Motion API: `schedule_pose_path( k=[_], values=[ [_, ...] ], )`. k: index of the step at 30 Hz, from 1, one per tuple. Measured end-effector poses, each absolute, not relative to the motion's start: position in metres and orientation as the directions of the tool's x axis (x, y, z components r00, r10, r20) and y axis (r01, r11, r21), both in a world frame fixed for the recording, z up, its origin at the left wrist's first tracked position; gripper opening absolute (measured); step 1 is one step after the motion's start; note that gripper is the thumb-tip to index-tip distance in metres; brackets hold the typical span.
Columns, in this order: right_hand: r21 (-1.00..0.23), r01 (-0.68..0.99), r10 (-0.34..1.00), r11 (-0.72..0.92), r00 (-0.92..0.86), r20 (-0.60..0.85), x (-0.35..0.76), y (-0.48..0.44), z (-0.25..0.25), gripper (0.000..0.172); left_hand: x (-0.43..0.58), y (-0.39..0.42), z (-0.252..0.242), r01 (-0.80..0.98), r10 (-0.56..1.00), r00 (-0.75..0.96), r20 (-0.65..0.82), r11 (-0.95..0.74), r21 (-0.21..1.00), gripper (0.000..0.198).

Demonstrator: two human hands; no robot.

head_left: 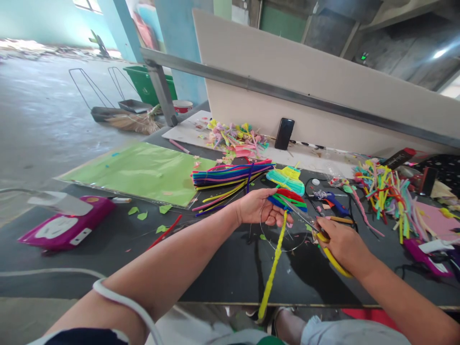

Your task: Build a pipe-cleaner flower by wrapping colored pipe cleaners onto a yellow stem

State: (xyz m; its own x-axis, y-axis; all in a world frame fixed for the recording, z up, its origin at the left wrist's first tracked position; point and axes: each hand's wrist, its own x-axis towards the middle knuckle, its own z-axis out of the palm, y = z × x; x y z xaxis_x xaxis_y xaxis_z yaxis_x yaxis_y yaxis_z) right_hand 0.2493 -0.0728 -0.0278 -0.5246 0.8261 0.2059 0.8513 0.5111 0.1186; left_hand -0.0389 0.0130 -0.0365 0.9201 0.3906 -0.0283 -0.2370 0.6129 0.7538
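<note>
My left hand (pixel 261 207) holds a small craft piece (pixel 287 199) of red, green and blue fuzzy strips. From it a long twisted yellow strip (pixel 275 263) hangs down past the table's front edge. My right hand (pixel 339 242) is closed on the yellow handles of scissors (pixel 304 218), whose blades reach to the piece. A thin wire ring (pixel 283 250) shows below my left hand. Just behind the piece lies a yellow and turquoise fuzzy shape (pixel 286 179). A bundle of colored pipe cleaners (pixel 230 175) rests to its left.
Green sheets (pixel 140 170) cover the table's left part, with a purple power strip (pixel 68 223) nearer. A phone (pixel 284 133) leans on the back board. Pipe cleaner heaps (pixel 384 191) and a blue glue gun (pixel 336 203) lie right. A white cable (pixel 122 299) crosses my left arm.
</note>
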Motion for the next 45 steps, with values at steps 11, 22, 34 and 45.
schedule_pose_path(
  k=[11,22,34,45],
  values=[
    [0.359,0.847,0.83,0.392,-0.494,0.258,0.254,-0.08,-0.007,0.044,-0.04,0.015,-0.038,-0.238,0.435,0.896,-0.094,0.646,0.725,0.067],
    [0.429,0.823,0.814,0.373,-0.512,0.275,0.24,-0.083,-0.002,0.039,-0.035,0.007,-0.036,-0.193,0.361,0.93,-0.074,0.649,0.736,0.062],
    [0.395,0.82,0.803,0.414,-0.533,0.267,0.242,-0.08,-0.011,0.037,-0.031,0.004,-0.037,-0.183,0.364,0.927,-0.09,0.649,0.738,0.061],
    [0.28,0.825,0.777,0.49,-0.56,0.289,0.245,-0.077,-0.018,0.021,-0.028,0.002,-0.038,-0.189,0.355,0.933,-0.068,0.64,0.745,0.064]
  ],
)
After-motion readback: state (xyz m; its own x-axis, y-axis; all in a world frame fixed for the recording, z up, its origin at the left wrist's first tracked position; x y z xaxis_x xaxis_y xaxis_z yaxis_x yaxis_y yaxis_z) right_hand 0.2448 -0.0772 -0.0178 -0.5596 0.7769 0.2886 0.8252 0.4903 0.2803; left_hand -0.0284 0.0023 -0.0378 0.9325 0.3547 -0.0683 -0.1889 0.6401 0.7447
